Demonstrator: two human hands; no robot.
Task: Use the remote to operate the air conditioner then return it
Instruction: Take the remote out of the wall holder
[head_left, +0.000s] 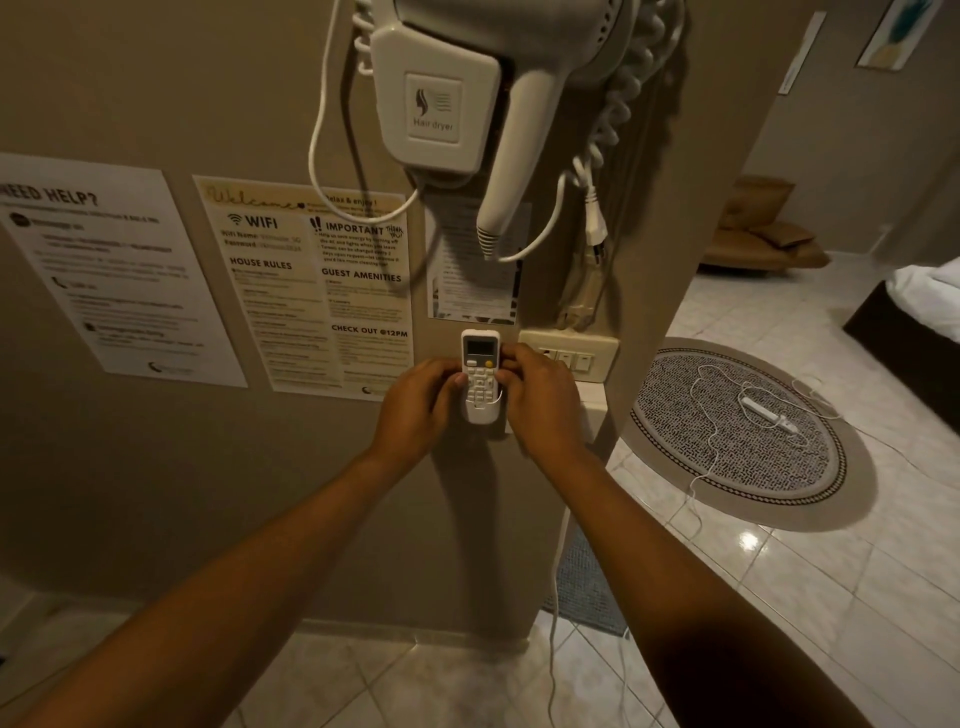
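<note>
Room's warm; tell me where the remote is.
In the head view, the remote sits in its wall holder beside the light switches, between the left hand and right hand.

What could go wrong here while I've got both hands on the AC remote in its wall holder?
The remote sits in a holder gripped by the left hand and right hand; a hard pull might strain the holder or drop the remote onto the tile floor. The right hand's knuckles are close to the switch panel and could bump a switch.
</note>
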